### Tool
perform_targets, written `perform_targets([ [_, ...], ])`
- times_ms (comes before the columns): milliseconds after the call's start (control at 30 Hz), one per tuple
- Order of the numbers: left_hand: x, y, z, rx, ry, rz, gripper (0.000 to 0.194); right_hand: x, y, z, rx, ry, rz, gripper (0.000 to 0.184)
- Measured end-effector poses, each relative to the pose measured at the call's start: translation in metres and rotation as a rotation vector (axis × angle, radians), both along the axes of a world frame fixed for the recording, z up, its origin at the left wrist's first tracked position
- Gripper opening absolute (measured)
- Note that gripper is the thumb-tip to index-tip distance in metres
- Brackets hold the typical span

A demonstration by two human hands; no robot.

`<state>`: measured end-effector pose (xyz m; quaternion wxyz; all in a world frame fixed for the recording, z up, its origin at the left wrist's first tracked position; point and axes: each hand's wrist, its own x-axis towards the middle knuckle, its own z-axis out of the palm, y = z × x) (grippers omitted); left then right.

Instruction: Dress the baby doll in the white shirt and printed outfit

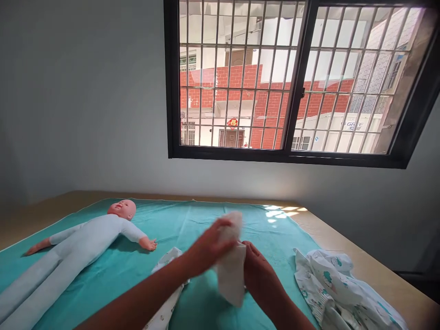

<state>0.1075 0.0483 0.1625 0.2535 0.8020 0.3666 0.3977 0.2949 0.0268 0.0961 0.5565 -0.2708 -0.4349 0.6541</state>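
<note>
A small white cloth (232,279) hangs between a person's two hands, its lower end falling below the fingers. The right hand (260,268) pinches its edge with curled, closed fingers; the left hand (208,250) curves partly open around the upper part, too blurred to tell how firmly it grips. A patterned garment (167,305) lies beneath the left forearm, and more patterned clothing (340,284) is heaped well right of the fingers. Left of them, a doll (91,238) in white lies face up on a teal sheet (202,215), below a barred window (227,153) beyond the fingertips
</note>
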Motion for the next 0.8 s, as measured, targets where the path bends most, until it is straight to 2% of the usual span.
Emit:
perform_targets([
  [33,0.011,-0.010,-0.009,0.092,0.172,-0.134,0.062,-0.007,-0.005,-0.002,0.005,0.017,0.023,0.030],
  [67,0.019,-0.017,-0.019,0.182,0.312,-0.177,0.079,-0.012,-0.008,-0.005,0.008,0.041,0.040,0.033],
  [133,0.025,-0.024,-0.039,0.313,0.518,-0.158,0.097,-0.017,-0.010,-0.016,-0.004,0.118,0.076,0.038],
  [233,0.013,-0.020,-0.061,0.411,0.614,-0.103,0.088,-0.016,-0.005,-0.033,-0.076,0.170,0.177,0.034],
  [300,-0.005,-0.015,-0.062,0.399,0.612,-0.087,0.074,-0.014,0.000,-0.041,-0.118,0.135,0.241,0.030],
  [367,-0.025,-0.013,-0.052,0.298,0.546,-0.020,0.055,-0.011,0.005,-0.045,-0.150,0.088,0.268,0.021],
  [433,-0.044,-0.014,-0.032,0.149,0.368,0.095,0.040,-0.008,0.007,-0.046,-0.192,0.054,0.241,0.020],
  [533,-0.072,-0.021,0.008,-0.031,0.027,0.243,0.033,-0.004,0.008,-0.047,-0.239,0.029,0.187,0.019],
  [600,-0.089,-0.029,0.033,-0.117,-0.076,0.285,0.038,-0.003,0.006,-0.048,-0.231,0.022,0.198,0.017],
  [667,-0.107,-0.038,0.051,-0.250,-0.124,0.315,0.045,-0.004,0.004,-0.049,-0.216,0.011,0.216,0.015],
  [733,-0.121,-0.048,0.054,-0.394,-0.096,0.315,0.051,-0.004,0.002,-0.049,-0.198,-0.009,0.228,0.014],
  [800,-0.129,-0.058,0.038,-0.497,0.022,0.296,0.056,-0.005,0.002,-0.049,-0.174,-0.028,0.227,0.013],
])
